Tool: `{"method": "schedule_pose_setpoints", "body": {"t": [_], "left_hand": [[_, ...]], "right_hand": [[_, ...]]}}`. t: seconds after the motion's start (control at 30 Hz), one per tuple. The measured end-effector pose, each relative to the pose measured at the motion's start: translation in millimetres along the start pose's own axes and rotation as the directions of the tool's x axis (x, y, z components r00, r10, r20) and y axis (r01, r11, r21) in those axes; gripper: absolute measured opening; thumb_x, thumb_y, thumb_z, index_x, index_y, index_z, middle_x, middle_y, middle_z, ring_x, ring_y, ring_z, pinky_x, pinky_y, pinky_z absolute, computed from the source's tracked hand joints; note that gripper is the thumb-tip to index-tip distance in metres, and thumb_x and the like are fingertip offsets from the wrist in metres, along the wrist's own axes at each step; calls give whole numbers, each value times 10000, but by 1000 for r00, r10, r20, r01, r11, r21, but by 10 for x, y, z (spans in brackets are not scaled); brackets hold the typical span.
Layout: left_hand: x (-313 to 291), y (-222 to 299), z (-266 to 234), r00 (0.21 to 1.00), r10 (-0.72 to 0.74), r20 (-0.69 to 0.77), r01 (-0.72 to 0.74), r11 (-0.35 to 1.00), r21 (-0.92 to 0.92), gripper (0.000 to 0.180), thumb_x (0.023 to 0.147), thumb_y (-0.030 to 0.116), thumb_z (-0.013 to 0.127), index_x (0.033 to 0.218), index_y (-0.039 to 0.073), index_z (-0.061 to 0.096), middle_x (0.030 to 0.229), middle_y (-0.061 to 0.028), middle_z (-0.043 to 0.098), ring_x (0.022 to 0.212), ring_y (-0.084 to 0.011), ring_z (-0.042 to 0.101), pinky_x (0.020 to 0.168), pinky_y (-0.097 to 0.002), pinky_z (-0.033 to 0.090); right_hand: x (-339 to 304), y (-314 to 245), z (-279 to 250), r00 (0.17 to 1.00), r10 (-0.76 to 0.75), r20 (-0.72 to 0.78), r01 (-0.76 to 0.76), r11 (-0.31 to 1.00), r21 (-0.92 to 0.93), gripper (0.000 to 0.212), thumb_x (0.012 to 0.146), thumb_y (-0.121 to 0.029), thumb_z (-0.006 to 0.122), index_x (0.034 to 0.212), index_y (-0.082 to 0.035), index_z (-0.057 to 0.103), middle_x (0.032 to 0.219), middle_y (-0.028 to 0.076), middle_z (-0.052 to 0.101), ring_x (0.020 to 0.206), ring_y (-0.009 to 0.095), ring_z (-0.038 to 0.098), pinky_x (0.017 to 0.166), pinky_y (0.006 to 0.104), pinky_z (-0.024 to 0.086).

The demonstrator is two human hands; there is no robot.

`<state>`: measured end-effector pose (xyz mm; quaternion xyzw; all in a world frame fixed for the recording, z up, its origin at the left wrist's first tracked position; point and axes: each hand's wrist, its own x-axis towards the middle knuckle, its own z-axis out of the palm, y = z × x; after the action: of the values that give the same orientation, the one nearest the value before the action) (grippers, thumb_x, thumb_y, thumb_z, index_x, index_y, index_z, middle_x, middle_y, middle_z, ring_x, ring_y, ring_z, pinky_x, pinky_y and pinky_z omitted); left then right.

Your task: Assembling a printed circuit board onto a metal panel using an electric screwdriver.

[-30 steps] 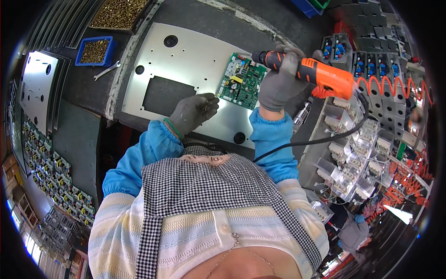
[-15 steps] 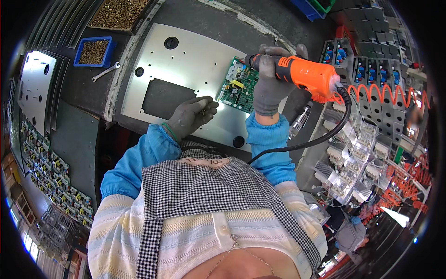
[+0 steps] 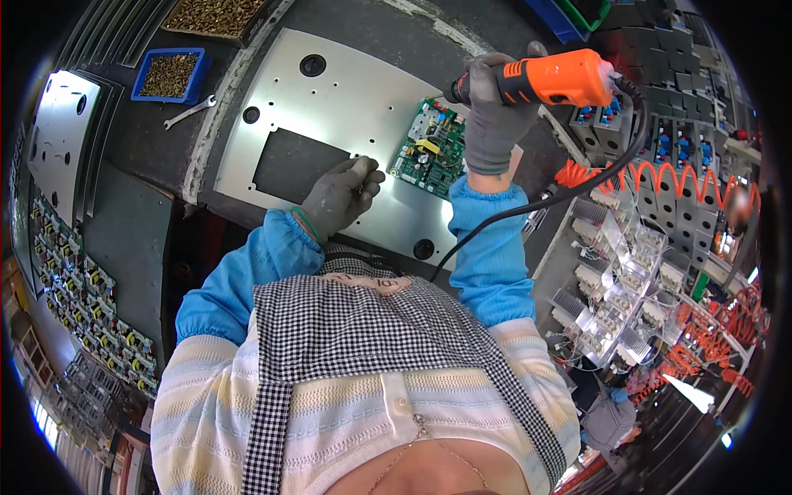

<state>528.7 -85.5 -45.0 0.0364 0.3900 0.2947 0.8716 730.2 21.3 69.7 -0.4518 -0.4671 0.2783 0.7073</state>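
My right hand (image 3: 497, 124), in a grey glove, is closed around an orange and black electric screwdriver (image 3: 569, 78). The tool lies nearly level, its narrow bit pointing left at the far left corner of a green circuit board (image 3: 431, 153). Whether the bit touches there I cannot tell. The board rests on a large silvery metal plate (image 3: 363, 99) with round holes and a rectangular cutout. Left of the board, my left hand (image 3: 338, 196) hovers over the plate's near part, gloved fingers curled together. What they enclose is hidden.
A blue bin (image 3: 200, 78) of small brass-coloured parts and a wrench (image 3: 190, 112) lie left of the plate. Metal panels (image 3: 62, 140) stand further left, above several circuit boards (image 3: 87, 289). The screwdriver's black cable (image 3: 528, 210) crosses my right forearm. An orange coiled hose (image 3: 643, 173) runs at right.
My right hand has carried the screwdriver slightly up and right, with its bit now at the board's far left corner. My left fingers have curled in more.
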Motion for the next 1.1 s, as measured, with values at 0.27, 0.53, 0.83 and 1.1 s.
{"method": "schedule_pose_setpoints", "body": {"t": [0.27, 0.53, 0.83, 1.1], "left_hand": [[-171, 27, 163, 992, -28, 120, 41, 993, -109, 293, 1052, 413, 529, 1045, 120, 549, 872, 42, 542, 734, -62, 489, 636, -191, 434], [-294, -23, 376, 993, -36, 113, 39, 999, -29, 343, 1029, 480, 539, 1011, 137, 548, 812, 48, 519, 685, -61, 447, 599, -195, 393], [-434, -155, 244, 991, -29, 132, 48, 989, -141, 325, 1032, 478, 532, 992, 156, 535, 830, 47, 543, 677, -42, 450, 577, -170, 395], [-631, -225, 356, 997, 67, 48, -59, 986, -159, 310, 1040, 441, 536, 1022, 132, 536, 842, 39, 566, 689, -50, 487, 582, -172, 428]], "right_hand": [[-229, -766, -87, 991, -75, 112, 33, 942, 334, 755, 828, -51, 683, 1484, -61, 309, 946, 151, 674, 862, 299, 685, 844, 508, 571], [-776, -993, -315, 999, 32, 41, -44, 933, 358, 740, 854, -203, 681, 1498, -92, 333, 950, 138, 657, 816, 298, 672, 854, 540, 544], [-1030, -1081, -268, 997, 83, -1, -78, 937, 342, 705, 895, -232, 649, 1494, -66, 317, 973, 129, 642, 881, 251, 650, 918, 541, 532], [-1209, -1133, -217, 990, 75, -119, -25, 927, 374, 676, 879, -115, 595, 1475, -31, 288, 938, 134, 647, 851, 249, 660, 884, 515, 555]]}}
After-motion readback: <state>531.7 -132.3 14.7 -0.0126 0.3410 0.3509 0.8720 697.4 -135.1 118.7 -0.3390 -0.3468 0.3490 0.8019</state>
